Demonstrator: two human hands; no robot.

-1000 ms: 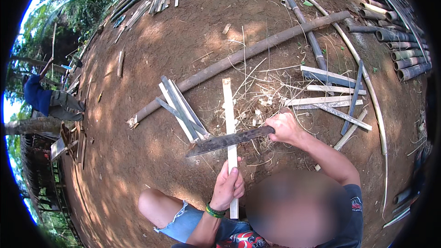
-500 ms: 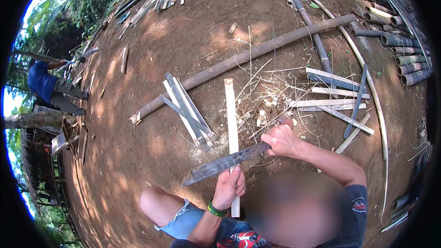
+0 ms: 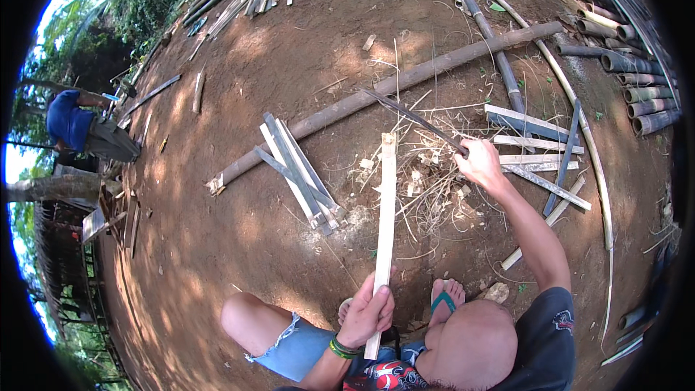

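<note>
My left hand [image 3: 368, 313] grips the near end of a long pale bamboo slat [image 3: 386, 203] that stands up from the ground in front of me. My right hand [image 3: 481, 165] is raised to the right of the slat's top and holds the handle of a long dark machete [image 3: 413, 116], its blade pointing up and to the left, clear of the slat. Shavings and thin splinters [image 3: 423, 181] litter the ground below the blade.
A bundle of split slats [image 3: 297, 174] lies to the left. A long bamboo pole [image 3: 376, 98] crosses the dirt behind. More slats [image 3: 532, 148] and stacked poles [image 3: 637, 87] lie to the right. A person in blue [image 3: 76, 127] bends at far left.
My right hand has swung the machete from across the slat near its lower part up and away to the upper right. My left hand still holds the slat.
</note>
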